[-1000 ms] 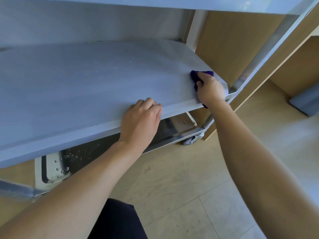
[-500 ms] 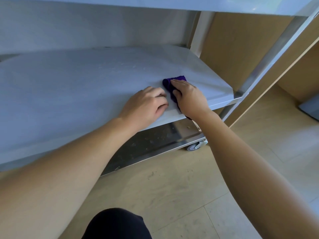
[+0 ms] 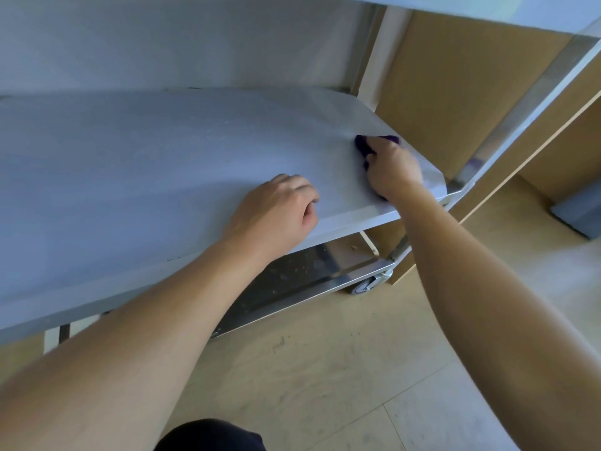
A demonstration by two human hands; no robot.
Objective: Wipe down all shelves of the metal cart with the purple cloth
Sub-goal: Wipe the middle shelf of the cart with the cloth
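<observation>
The metal cart's middle shelf (image 3: 162, 177) fills the upper left of the head view, brushed and pale. My right hand (image 3: 392, 167) presses the purple cloth (image 3: 362, 146) flat on the shelf near its right front corner; most of the cloth is hidden under the palm. My left hand (image 3: 276, 216) rests on the shelf's front edge, fingers curled, holding nothing. The bottom shelf (image 3: 292, 278) shows below, shiny with water droplets. The top shelf's underside (image 3: 487, 4) runs along the top.
A cart upright (image 3: 527, 102) rises at the right, a caster wheel (image 3: 366, 286) sits under that corner. Wooden cabinet panels (image 3: 455, 92) stand right behind the cart. A grey object (image 3: 579, 209) lies on the light tiled floor (image 3: 357, 369) at far right.
My right hand slid the cloth left toward my left hand, then back right to the shelf's right front corner. My left hand stayed on the front edge.
</observation>
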